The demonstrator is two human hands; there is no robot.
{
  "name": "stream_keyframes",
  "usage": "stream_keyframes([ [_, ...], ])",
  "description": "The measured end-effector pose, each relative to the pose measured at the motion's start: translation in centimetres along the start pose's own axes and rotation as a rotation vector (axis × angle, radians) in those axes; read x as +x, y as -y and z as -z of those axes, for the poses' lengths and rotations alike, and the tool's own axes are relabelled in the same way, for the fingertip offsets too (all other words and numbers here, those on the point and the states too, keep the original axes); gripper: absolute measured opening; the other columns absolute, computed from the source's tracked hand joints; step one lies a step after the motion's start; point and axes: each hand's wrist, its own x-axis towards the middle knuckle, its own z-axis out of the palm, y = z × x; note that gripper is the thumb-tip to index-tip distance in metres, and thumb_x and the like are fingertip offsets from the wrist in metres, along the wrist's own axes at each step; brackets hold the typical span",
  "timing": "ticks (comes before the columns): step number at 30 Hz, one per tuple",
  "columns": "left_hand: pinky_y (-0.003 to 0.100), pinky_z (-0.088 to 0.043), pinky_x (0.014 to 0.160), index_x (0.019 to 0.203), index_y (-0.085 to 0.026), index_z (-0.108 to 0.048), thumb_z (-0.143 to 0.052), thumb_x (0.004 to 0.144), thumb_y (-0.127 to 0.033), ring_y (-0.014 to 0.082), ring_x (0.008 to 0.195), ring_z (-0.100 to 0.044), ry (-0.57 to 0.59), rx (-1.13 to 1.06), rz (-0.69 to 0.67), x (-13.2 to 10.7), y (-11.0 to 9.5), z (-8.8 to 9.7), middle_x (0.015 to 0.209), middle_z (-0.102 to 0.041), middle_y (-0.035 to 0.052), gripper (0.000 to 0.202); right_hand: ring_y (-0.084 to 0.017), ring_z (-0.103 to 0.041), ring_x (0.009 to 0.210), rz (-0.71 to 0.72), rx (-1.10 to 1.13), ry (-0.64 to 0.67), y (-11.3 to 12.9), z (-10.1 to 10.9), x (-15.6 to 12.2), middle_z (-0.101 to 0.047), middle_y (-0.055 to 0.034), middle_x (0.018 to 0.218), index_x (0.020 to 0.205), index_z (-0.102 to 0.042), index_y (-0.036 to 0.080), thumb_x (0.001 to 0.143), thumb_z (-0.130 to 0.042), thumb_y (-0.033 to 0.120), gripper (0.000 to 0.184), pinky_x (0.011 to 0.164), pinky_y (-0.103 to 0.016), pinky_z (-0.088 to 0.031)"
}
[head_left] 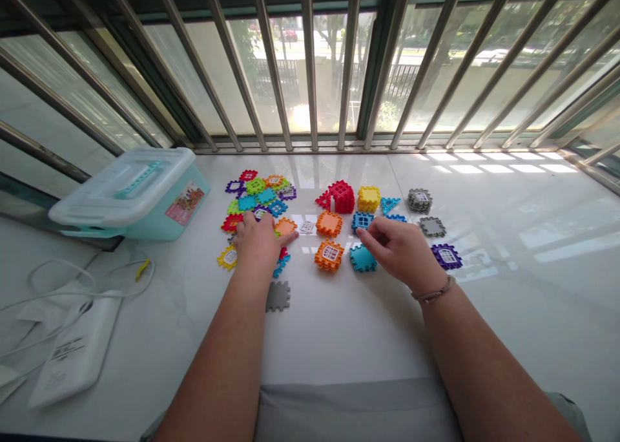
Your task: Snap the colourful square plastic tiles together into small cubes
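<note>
Colourful interlocking plastic tiles lie on a white sill (339, 326) below a barred window. My left hand (259, 240) rests palm down on the edge of a loose pile of tiles (256, 193), fingers stretched over an orange tile (285, 225). My right hand (400, 248) is curled, fingertips pinched beside a teal tile (362, 259) and just below a blue window tile (361, 221). Built cubes stand between and behind the hands: orange (329, 254), another orange (329, 223), red (341, 196), yellow (369, 198).
A pale teal lidded box (130, 193) stands at the left. A white power bank (77, 351) with cables lies at the near left. Grey tiles (419, 199) and a purple tile (446, 256) lie right of my right hand; a grey tile (278, 296) lies nearer.
</note>
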Motion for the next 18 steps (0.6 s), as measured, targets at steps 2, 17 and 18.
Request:
stream_keyframes([
  [2, 0.062, -0.054, 0.113, 0.127, -0.023, -0.07, -0.071, 0.093, -0.074, 0.0486, 0.141, -0.058, -0.043, -0.006, -0.001, 0.2, -0.1, -0.2, 0.153, -0.056, 0.0258, 0.061, -0.015, -0.045, 0.053, 0.0, -0.001, -0.001, 0.0, 0.0, 0.0, -0.053, 0.0034, 0.056, 0.072, -0.054, 0.025, 0.105, -0.067, 0.048, 0.042, 0.059, -0.031, -0.034],
  [17, 0.046, -0.056, 0.097, 0.122, -0.024, -0.063, -0.07, 0.099, -0.053, 0.0401, 0.119, -0.07, -0.196, -0.104, -0.038, 1.1, 0.4, -1.0, 0.118, -0.079, 0.0152, 0.038, -0.014, -0.043, 0.054, 0.005, 0.009, -0.002, 0.1, 0.0, -0.1, -0.052, 0.004, 0.057, 0.073, -0.054, 0.025, 0.105, -0.067, 0.048, 0.042, 0.059, -0.03, -0.033],
  [18, 0.045, -0.056, 0.094, 0.121, -0.024, -0.063, -0.07, 0.098, -0.052, 0.0395, 0.116, -0.072, -0.189, -0.114, -0.041, 1.1, 0.3, -0.9, 0.116, -0.079, 0.0143, 0.037, -0.014, -0.043, 0.054, 0.004, 0.01, -0.001, 0.1, 0.0, -0.1, -0.051, 0.004, 0.057, 0.073, -0.054, 0.025, 0.105, -0.067, 0.048, 0.042, 0.059, -0.031, -0.033],
])
